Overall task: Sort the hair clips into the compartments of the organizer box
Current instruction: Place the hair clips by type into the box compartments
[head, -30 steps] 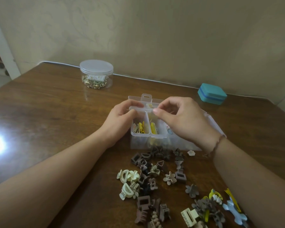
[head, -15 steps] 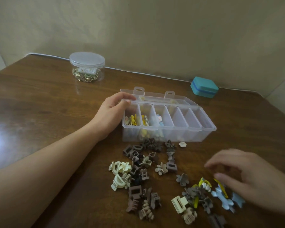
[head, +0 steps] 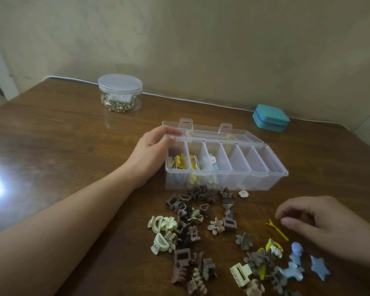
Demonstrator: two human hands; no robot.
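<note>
Fingers of right hand hover beside yellow clip.

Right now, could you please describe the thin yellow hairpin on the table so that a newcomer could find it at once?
Start at the clear plastic organizer box on the brown wooden table and move toward its right end, then nearer the person. The thin yellow hairpin lies there beside the right hand fingertips. Unlike the chunky claw clips nearby, it is one slim forked wire.

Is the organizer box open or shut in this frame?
Open. The organizer box has its clear lid folded back, the compartments are exposed from above, and the left hand grips the box's left end.
</note>
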